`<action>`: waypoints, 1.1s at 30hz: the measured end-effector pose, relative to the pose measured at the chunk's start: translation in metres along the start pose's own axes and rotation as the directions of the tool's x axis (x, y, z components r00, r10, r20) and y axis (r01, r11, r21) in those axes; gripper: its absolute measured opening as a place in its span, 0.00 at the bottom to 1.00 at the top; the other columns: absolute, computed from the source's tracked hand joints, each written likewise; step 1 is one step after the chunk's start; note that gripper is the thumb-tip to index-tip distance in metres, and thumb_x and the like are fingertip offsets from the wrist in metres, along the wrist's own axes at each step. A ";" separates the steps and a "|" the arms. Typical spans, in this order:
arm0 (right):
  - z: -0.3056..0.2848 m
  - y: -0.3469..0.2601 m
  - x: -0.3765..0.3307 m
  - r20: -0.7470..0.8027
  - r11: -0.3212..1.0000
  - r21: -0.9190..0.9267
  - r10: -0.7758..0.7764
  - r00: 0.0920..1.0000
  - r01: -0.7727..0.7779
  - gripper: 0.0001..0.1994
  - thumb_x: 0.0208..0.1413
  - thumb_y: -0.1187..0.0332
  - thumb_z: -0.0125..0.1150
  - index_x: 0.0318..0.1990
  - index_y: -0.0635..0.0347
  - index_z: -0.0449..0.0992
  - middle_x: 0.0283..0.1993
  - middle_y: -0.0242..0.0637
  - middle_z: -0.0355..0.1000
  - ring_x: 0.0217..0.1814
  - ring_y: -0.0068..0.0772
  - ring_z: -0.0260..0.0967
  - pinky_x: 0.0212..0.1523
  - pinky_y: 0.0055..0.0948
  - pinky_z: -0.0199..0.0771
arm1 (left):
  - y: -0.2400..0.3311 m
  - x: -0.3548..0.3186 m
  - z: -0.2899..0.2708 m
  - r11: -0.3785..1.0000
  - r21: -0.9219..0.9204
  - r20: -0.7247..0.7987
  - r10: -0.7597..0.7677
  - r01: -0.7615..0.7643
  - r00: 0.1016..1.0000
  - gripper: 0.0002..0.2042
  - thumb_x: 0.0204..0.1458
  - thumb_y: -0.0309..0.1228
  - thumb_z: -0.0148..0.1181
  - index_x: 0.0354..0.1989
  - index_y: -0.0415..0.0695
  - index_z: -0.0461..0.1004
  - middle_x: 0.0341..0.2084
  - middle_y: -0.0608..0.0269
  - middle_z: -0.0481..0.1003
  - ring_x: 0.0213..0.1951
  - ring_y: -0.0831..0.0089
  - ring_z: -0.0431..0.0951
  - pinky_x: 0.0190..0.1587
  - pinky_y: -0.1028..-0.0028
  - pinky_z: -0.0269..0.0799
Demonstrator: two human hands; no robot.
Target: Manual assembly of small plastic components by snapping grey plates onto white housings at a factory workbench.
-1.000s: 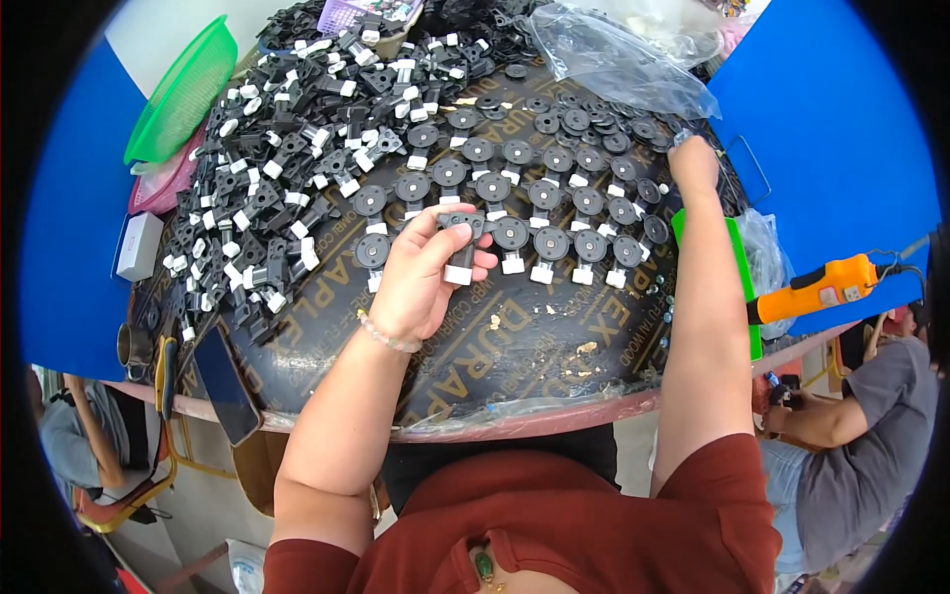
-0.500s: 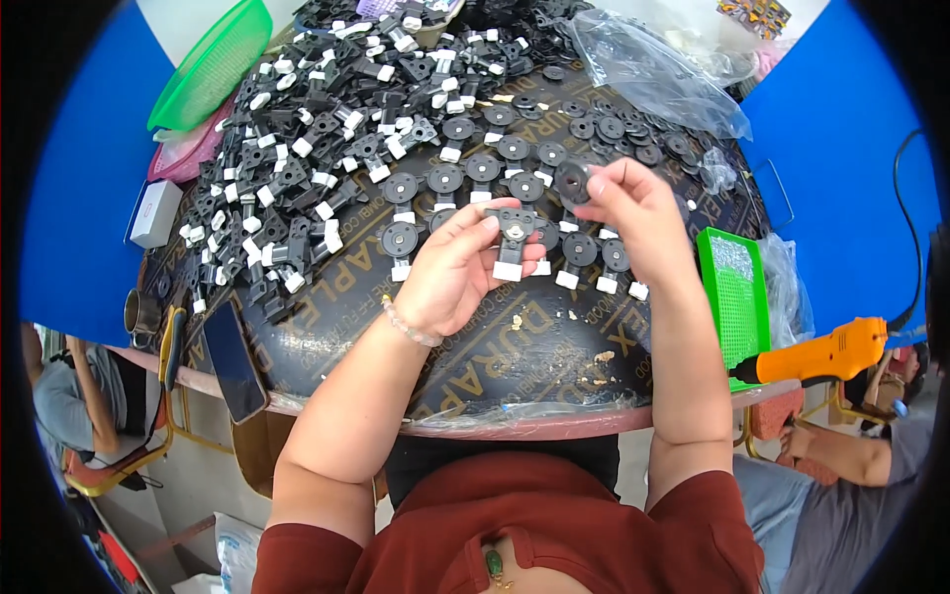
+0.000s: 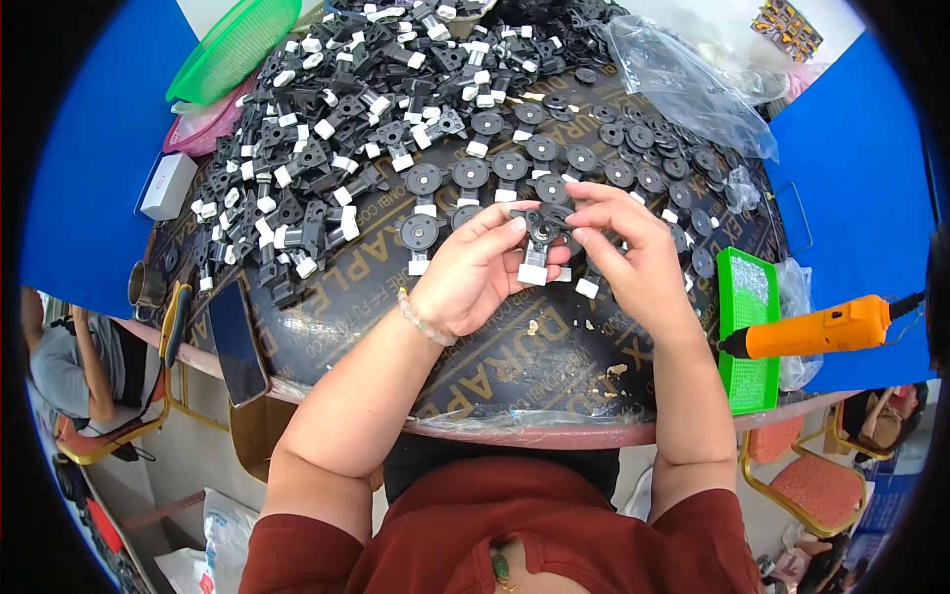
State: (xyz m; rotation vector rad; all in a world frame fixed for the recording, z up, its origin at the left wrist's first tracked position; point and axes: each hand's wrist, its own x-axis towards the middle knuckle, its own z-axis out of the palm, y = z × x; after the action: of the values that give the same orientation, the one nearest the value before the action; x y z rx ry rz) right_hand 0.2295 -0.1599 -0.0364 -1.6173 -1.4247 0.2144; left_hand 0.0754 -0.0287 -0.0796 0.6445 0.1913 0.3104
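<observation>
Black disc part (image 3: 539, 236) (white tab below) pinched between left hand (image 3: 473, 277) and right hand (image 3: 633, 259), fingers closed.

You are working in bright, even light from above; shadows under your hands are soft and short. The plastic bag (image 3: 693, 79) shows mild glare. Focus is sharp at centre, while the worktop (image 3: 534, 356) edge bows and the corners go black.

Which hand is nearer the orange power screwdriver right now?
Right. The right hand is at table centre pinching the black and white part, with the orange power screwdriver off to its right beside the green tray. The left hand sits farther away, left of that part.
</observation>
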 end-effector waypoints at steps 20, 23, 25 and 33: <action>0.014 -0.012 -0.004 -0.040 0.998 -0.031 -0.053 0.998 0.051 0.24 0.43 0.72 0.70 0.51 0.63 0.75 0.48 0.44 0.77 0.51 0.43 0.75 0.53 0.35 0.74 | -0.004 -0.002 0.001 0.998 0.061 0.003 -0.008 0.007 1.000 0.13 0.65 0.29 0.49 0.57 0.44 0.67 0.45 0.59 0.75 0.44 0.69 0.79 0.46 0.67 0.78; 0.015 -0.015 -0.004 -0.015 0.993 -0.065 -0.095 0.995 0.093 0.23 0.44 0.73 0.70 0.51 0.61 0.76 0.48 0.43 0.77 0.51 0.44 0.75 0.52 0.36 0.74 | -0.005 -0.002 -0.005 0.997 0.074 0.043 0.001 -0.004 0.999 0.16 0.66 0.29 0.46 0.61 0.43 0.63 0.52 0.56 0.73 0.53 0.61 0.77 0.55 0.62 0.75; 0.014 -0.017 -0.003 -0.013 0.993 -0.059 -0.106 0.994 0.105 0.23 0.44 0.73 0.70 0.52 0.60 0.76 0.49 0.43 0.77 0.51 0.44 0.75 0.52 0.36 0.74 | -0.004 -0.001 -0.004 0.999 0.038 0.062 0.009 -0.012 0.998 0.16 0.66 0.29 0.45 0.61 0.43 0.63 0.52 0.56 0.73 0.53 0.61 0.77 0.54 0.63 0.75; 0.008 -0.020 -0.002 0.054 0.980 -0.122 -0.150 0.987 0.156 0.25 0.46 0.77 0.68 0.55 0.60 0.74 0.55 0.45 0.74 0.57 0.46 0.72 0.58 0.38 0.72 | 0.000 -0.009 -0.003 0.994 0.109 0.056 0.025 -0.031 0.998 0.19 0.66 0.29 0.44 0.65 0.44 0.59 0.51 0.55 0.73 0.51 0.64 0.77 0.54 0.66 0.75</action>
State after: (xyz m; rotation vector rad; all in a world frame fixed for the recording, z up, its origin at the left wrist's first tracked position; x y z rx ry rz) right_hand 0.2101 -0.1597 -0.0274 -1.6028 -1.6164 0.0727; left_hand 0.0666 -0.0301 -0.0808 0.7643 0.1477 0.3103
